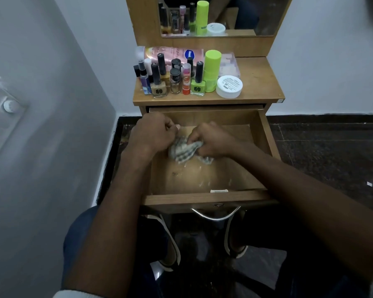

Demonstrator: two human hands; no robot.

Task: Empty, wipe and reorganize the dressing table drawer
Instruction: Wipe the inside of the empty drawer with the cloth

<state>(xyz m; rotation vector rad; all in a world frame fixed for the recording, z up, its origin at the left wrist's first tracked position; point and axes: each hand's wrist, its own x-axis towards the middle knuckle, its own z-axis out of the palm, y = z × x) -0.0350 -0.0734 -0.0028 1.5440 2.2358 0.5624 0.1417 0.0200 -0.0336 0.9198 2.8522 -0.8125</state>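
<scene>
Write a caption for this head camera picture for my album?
Both hands, left hand and right hand, bunch a cloth inside the emptied drawer.

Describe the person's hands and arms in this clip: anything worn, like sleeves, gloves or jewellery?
Both the left hand and right hand are bare, with no gloves. No rings, watch or bracelet show. Forearms are uncovered; a pale sleeve edge shows at the left arm's upper end.

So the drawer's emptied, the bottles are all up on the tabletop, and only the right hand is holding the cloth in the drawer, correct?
Not quite. The head view shows both hands on the cloth: the left hand and the right hand each grip it. The rest holds: the drawer is emptied, and the bottles are on the tabletop.
</scene>
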